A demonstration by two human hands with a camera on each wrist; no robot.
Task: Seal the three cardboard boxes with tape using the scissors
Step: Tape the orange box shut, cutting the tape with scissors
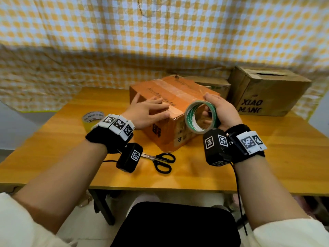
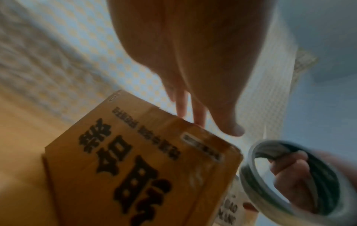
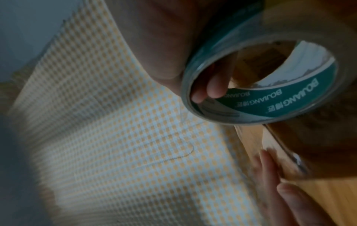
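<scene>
Head view showed a checked cloth (image 1: 160,32) hanging behind a wooden tabletop (image 1: 267,157). At the tabletop's far right stood a large brown box (image 1: 270,93) with its top flaps apart, and a lower box (image 1: 213,84) sat just beside it on the left. Nearer the person, at the middle, sat an orange box (image 1: 170,122) with a strip of tape along its top seam. The left hand (image 1: 146,111) lay on that box's top near corner, fingers spread and straight. The right hand (image 1: 222,111) held a clear tape roll (image 1: 201,118) just beside the box's right side, fingers curled through the ring and thumb over its outer edge. A yellow tape roll (image 1: 91,118) lay on the tabletop left of the orange box. Black-handled scissors (image 1: 160,161) lay in front of it, blades partly hidden behind the left wrist camera.
</scene>
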